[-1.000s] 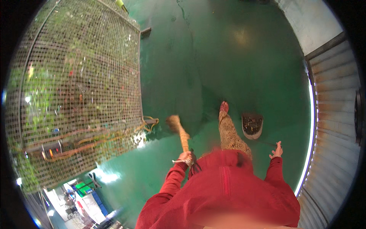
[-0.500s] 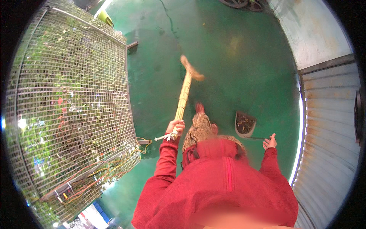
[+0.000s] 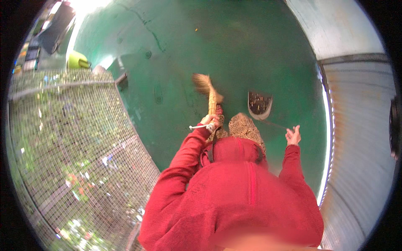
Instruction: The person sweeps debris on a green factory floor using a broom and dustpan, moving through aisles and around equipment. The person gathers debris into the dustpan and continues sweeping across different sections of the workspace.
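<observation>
From where I stand, the left hand is clamped round the straw broom, its shaft running straight ahead from that left hand. The dustpan sits on the floor to the broom's right, ahead and leftward of the nearer right hand, whose grip I can't make out. The bristles have swung closer to the pan.

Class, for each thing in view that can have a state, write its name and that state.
Broom: held, bristles spread and blurred.
Left hand: closed around the broom's handle.
Dustpan: debris inside.
Right hand: at the end of the dustpan's rod; grip unclear.
Corrugated panel: rust-stained.
Green floor: marked by a dark line.
</observation>
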